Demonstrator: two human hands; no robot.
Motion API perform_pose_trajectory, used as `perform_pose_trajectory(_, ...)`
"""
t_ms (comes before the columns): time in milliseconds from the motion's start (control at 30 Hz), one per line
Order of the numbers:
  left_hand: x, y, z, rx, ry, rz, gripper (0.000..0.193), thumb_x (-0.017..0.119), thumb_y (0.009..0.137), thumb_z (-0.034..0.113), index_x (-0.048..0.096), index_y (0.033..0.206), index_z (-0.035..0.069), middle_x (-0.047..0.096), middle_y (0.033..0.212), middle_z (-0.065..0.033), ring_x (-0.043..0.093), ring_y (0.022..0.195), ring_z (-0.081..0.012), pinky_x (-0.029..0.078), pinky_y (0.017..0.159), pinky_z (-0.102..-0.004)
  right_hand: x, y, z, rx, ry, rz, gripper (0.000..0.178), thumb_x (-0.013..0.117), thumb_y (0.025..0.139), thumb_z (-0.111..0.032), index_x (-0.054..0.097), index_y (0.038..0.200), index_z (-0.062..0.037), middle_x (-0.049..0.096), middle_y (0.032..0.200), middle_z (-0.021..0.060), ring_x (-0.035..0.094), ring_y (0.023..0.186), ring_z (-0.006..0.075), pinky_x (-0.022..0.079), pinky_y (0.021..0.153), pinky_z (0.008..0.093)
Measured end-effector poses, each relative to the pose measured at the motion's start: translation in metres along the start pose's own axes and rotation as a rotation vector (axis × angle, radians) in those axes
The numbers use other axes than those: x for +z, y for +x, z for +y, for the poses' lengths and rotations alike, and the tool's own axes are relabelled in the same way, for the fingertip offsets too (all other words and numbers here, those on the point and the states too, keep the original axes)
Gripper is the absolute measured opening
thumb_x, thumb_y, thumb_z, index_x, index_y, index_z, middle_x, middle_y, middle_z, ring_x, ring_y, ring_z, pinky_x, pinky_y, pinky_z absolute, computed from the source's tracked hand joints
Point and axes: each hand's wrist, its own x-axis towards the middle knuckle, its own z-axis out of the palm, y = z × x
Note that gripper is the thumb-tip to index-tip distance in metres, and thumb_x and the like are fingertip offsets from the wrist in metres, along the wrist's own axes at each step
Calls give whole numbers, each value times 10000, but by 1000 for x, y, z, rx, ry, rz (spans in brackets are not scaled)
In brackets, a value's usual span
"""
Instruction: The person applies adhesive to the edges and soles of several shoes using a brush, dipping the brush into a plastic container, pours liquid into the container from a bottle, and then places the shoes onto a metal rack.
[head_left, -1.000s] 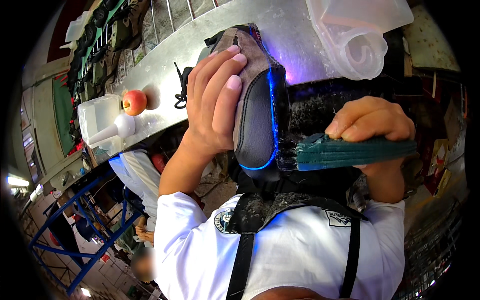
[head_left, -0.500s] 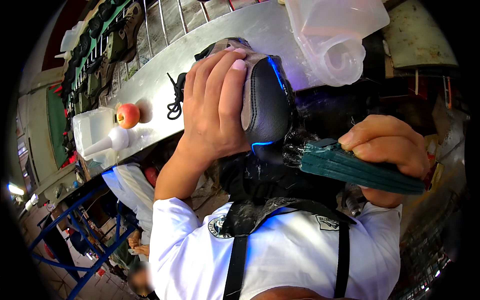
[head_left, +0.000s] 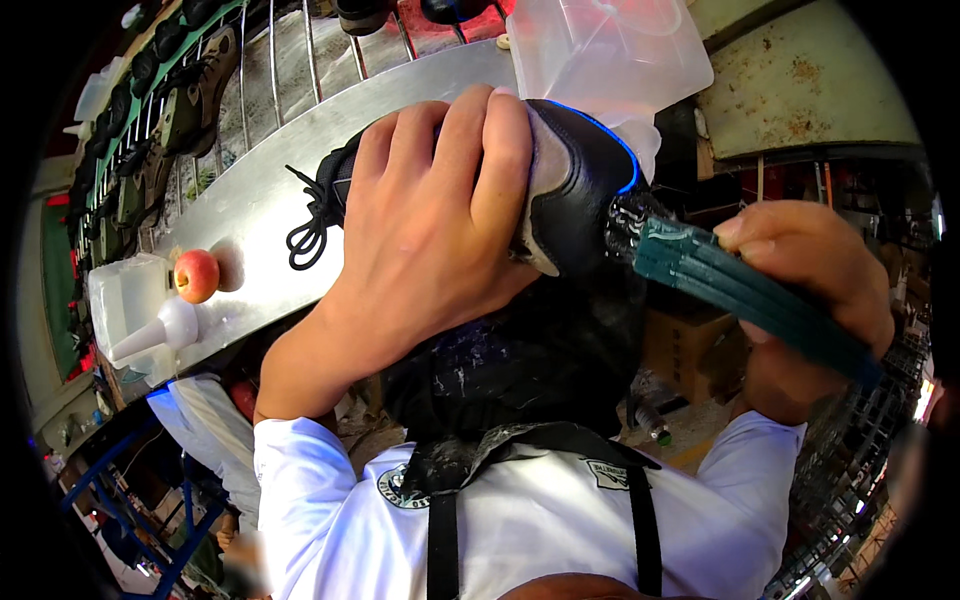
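My left hand (head_left: 430,195) is wrapped over a black and grey-brown shoe (head_left: 585,150), gripping it above the metal ledge. Black laces dangle from the shoe's left side. A dark green brush (head_left: 735,275) is pinched in my right hand (head_left: 825,265). Its dark, wet-looking bristles touch the shoe's right end, near the lower edge. My left fingers and palm hide much of the shoe's upper.
Along the metal ledge (head_left: 285,160) lie an apple (head_left: 196,276), a white nozzle cap (head_left: 165,328) and a clear tub (head_left: 120,290). A translucent container (head_left: 620,55) stands behind the shoe. More shoes (head_left: 200,95) sit on the rack at far left.
The shoe has turned in my left hand, showing another side to the right. My right hand has raised the brush, its bristles still at the shoe. The view has shifted somewhat.
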Motion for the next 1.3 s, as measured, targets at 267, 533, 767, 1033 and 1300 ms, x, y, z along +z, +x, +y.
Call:
perform_pose_trajectory(267,-26,16,17,-188,-26,-225,949,903,536,267,468,1324,-31,605,1185,-185,610,1035,-379,482,889,-459,-30,45,10,-127,5,-221,307,751,916,-243,687,1006,44,711,920,217,725,829,306,596,754,381)
perform_pose_trajectory(533,-27,17,14,-200,-36,-228,877,899,550,289,488,1250,-39,588,1062,-163,603,931,-365,486,804,-450,-42,83,17,-149,30,-454,263,734,813,-56,687,1038,70,693,983,219,694,808,279,566,732,354)
perform_pose_trajectory(767,-26,17,1,-211,-37,-221,861,911,534,306,497,1215,-20,605,1038,-155,619,913,-363,493,798,-452,-35,110,31,-298,29,-557,281,726,807,-30,681,1063,77,701,984,210,698,839,267,567,757,345)
perform_pose_trajectory(1033,-25,24,-10,-219,-63,-249,929,912,520,333,496,1266,-33,630,1069,-191,631,989,-393,500,867,-453,-31,107,39,-276,93,-518,301,732,810,-10,675,1091,82,711,992,217,704,866,277,567,776,350)
perform_pose_trajectory(1300,-29,28,-20,-271,-142,-276,992,908,509,347,498,1331,-26,665,1102,-231,661,1004,-434,533,867,-457,-26,107,46,-276,146,-458,323,738,813,11,668,1120,87,720,1001,224,710,894,286,567,794,354)
